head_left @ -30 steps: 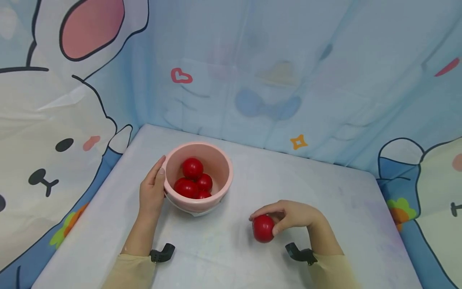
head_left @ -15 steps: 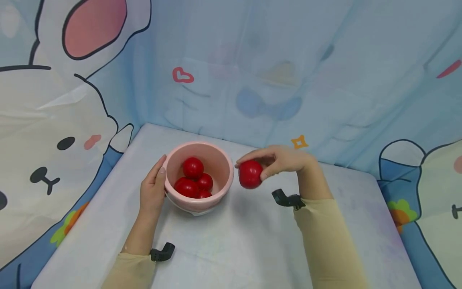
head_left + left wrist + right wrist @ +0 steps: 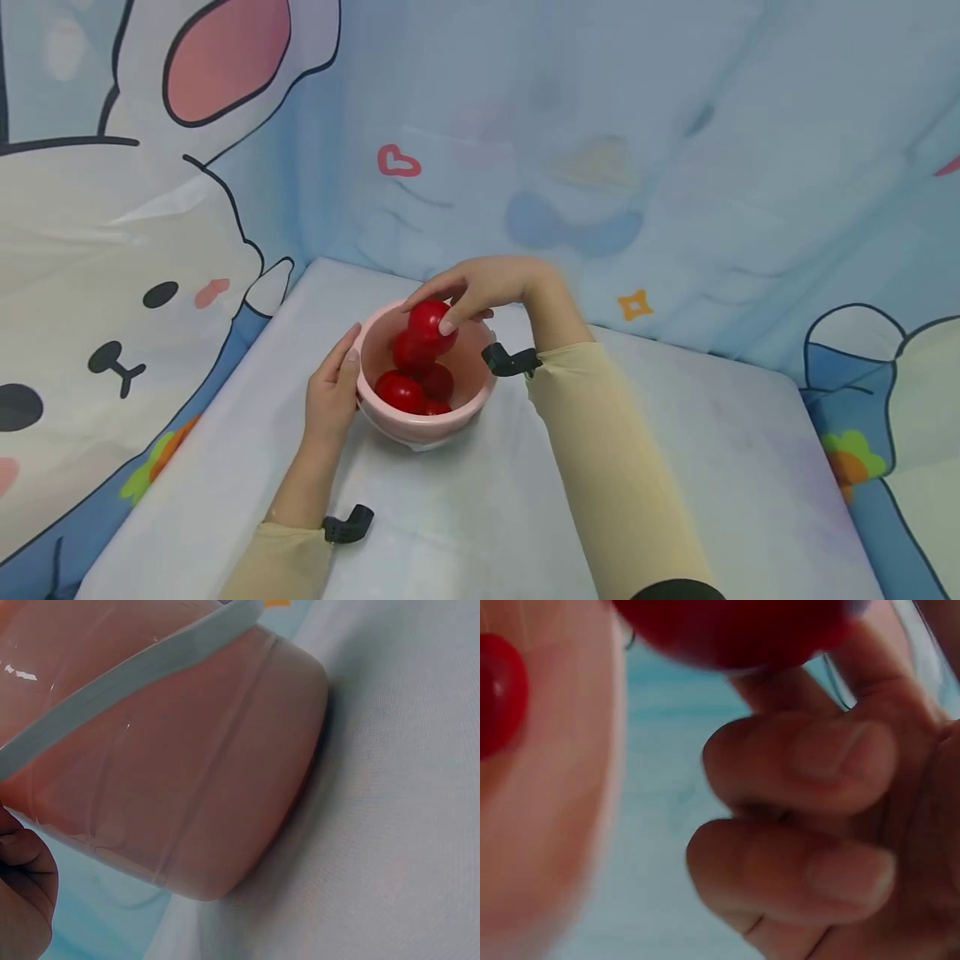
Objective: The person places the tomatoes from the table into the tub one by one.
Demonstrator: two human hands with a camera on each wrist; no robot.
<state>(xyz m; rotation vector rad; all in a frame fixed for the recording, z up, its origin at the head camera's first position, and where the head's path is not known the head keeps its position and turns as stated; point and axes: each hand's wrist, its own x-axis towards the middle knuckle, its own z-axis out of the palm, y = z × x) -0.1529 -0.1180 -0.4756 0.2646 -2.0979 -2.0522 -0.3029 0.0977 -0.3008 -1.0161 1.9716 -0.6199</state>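
A pink bucket (image 3: 474,375) with a pale handle (image 3: 142,682) stands on the white-covered table. My left hand (image 3: 330,392) holds it at its left side, fingertips and thumb at the rim; curled fingers (image 3: 26,862) show beside its wall in the left wrist view. Over the bucket's mouth, my right hand (image 3: 487,283) pinches a glossy round red fruit (image 3: 431,323) between thumb and fingers. Its two lower fingers (image 3: 795,761) are bent and hold nothing. Several similar red fruits (image 3: 401,391) lie inside the bucket, partly overlapped by the held one.
The white tablecloth (image 3: 720,467) reaches to a blue cartoon-printed curtain (image 3: 465,108) behind and at both sides. Black wrist mounts (image 3: 349,524) stick out from both wrists.
My right hand has lifted the red fruit off the table at the right and carried it up and left over the bucket. My left hand has stayed on the bucket.
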